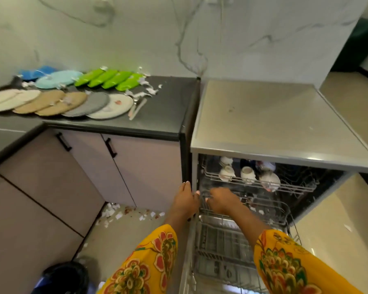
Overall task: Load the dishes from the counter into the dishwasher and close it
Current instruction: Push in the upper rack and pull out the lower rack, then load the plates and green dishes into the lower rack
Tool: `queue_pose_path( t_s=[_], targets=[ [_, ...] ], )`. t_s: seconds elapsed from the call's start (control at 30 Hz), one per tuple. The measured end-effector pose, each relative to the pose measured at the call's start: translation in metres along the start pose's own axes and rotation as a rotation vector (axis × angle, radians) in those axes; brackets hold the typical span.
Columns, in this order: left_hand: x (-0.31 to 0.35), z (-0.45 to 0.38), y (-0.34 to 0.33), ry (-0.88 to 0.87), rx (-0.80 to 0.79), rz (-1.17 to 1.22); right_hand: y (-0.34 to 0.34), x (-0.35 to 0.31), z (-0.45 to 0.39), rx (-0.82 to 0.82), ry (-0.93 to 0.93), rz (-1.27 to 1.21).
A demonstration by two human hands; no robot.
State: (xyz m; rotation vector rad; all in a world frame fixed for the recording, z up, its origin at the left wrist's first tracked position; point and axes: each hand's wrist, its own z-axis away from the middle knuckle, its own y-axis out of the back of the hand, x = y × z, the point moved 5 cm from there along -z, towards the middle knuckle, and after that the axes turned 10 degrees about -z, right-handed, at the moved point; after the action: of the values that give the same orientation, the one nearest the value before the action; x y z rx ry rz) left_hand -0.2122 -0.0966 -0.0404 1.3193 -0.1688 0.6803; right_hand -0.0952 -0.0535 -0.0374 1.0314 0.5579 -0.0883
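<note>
The dishwasher stands open to the right of the dark counter. Its lower rack is pulled out over the lowered door and looks empty. My right hand curls its fingers over the rack's far left rim. My left hand holds the dishwasher's left front edge, thumb outside and fingertips inside. White cups sit upside down in the upper rack. On the counter lie overlapping beige, grey and white plates, light blue plates, green plates and cutlery.
Torn paper scraps litter the counter's back and the floor by the cabinet. A black bin stands at the bottom left. Cabinet doors with black handles are under the counter. Beige floor lies to the right of the dishwasher.
</note>
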Motion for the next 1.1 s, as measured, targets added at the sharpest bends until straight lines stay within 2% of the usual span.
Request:
queue_pose_path(
  t_s=[0.3,0.6,0.83,1.1],
  targets=[
    [-0.054,-0.010,0.128,-0.048,0.134,0.036,0.045,-0.141,-0.016,0.139,0.112,0.045],
    [-0.131,-0.041,0.238,-0.120,0.202,0.025,0.029,-0.265,-0.041,0.227,0.130,0.077],
    [-0.164,-0.046,0.298,-0.130,0.230,0.035,0.032,-0.322,-0.048,0.246,0.112,0.095],
    [-0.186,-0.061,0.335,-0.143,0.238,0.015,0.045,-0.361,-0.070,0.287,0.132,0.110]
  ],
)
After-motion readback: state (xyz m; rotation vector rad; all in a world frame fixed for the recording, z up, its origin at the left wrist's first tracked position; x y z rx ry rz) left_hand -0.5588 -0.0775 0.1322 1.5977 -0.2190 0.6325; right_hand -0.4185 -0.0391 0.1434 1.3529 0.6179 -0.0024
